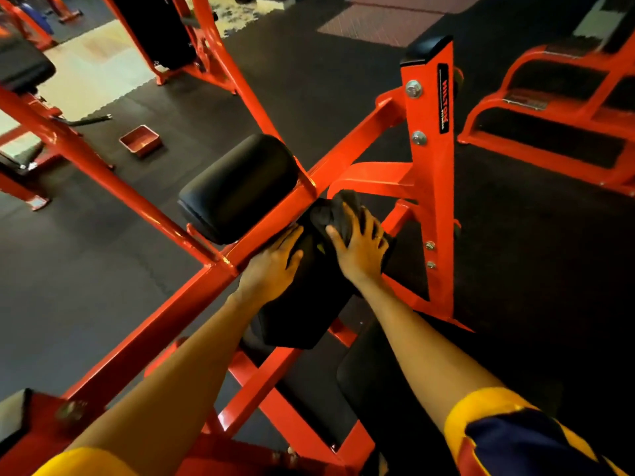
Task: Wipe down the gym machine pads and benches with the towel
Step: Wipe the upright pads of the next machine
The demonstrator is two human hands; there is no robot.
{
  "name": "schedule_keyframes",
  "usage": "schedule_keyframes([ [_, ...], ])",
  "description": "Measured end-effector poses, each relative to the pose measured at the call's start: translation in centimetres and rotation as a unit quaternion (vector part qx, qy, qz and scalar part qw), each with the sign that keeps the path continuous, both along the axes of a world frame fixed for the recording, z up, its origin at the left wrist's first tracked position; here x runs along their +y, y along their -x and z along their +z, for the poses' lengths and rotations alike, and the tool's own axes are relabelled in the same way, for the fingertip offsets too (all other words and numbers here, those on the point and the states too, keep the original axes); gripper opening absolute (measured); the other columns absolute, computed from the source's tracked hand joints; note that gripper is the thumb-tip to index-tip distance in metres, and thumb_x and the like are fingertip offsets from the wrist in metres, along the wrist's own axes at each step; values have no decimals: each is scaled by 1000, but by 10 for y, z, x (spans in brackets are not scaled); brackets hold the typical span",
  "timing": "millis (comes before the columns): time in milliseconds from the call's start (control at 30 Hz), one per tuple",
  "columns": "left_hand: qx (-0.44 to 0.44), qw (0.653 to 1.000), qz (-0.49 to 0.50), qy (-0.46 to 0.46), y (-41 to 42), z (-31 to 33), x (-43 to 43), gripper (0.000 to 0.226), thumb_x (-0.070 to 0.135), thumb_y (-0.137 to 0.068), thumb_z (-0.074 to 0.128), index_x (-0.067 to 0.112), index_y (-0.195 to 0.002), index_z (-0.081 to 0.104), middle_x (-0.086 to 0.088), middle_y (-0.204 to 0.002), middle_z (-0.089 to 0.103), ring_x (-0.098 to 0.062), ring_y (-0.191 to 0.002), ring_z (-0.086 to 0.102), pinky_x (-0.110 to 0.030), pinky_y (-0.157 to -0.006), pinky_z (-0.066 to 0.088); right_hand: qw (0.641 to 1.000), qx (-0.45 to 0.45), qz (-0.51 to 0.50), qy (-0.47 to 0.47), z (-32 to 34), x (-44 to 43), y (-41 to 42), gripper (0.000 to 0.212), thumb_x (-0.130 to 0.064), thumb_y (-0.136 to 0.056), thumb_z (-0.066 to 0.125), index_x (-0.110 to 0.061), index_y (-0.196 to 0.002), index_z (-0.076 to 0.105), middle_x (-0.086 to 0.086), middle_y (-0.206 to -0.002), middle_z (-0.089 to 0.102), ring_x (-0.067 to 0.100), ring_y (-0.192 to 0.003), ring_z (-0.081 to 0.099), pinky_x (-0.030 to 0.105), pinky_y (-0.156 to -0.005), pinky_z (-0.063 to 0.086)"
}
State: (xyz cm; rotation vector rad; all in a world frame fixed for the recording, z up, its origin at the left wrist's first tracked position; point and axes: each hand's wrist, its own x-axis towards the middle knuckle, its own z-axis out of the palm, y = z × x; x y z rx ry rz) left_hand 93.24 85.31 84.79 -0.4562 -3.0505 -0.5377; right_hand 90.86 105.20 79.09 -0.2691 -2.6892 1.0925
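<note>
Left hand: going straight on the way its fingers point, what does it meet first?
Probably the bunched towel under the right hand; the left hand lies flat on the pad, aimed up-right at it. Depth is unclear.

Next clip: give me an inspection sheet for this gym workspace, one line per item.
Surface: black rubber floor.
Job's things: dark towel bunched on the black pad; roller pad beside it, no hand on it.
Clutter: red tray on the floor.
Grips: left hand rests flat on the black pad; right hand grips the towel.
Cables: nothing seen.
Surroundings: red machine frame carrying the pads; another red machine at right.
</note>
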Motion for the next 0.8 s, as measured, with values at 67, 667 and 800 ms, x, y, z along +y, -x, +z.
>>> schedule_keyframes([
  [67, 30, 999, 19, -11, -12, -2, -5, 52, 38, -106, 47, 24, -156, 40, 0, -159, 44, -24, -142, 47, -46, -109, 48, 998, -31, -1, 60, 12, -5, 12, 67, -70, -98, 44, -39, -157, 38, 2, -167, 29, 34, -154, 22, 61, -121, 20],
  [667, 93, 895, 261, -349, -97, -47, 14, 62, 39, -104, 51, 14, -157, 33, -2, -167, 25, -15, -157, 12, -39, -128, 16, 983, -26, 138, -117, 62, -49, 7, 51, -57, -98, 53, -24, -135, 64, 5, -160, 35, 37, -155, 14, 76, -117, 12],
  [800, 123, 878, 269, -376, -102, -57, 17, 61, 14, -106, 49, 11, -161, 22, -2, -170, 15, -13, -158, 7, -44, -128, 15, 958, 42, 234, -159, 60, -86, -41, 52, -65, -91, 46, -31, -123, 69, -3, -150, 46, 36, -152, 22, 79, -115, 9],
])
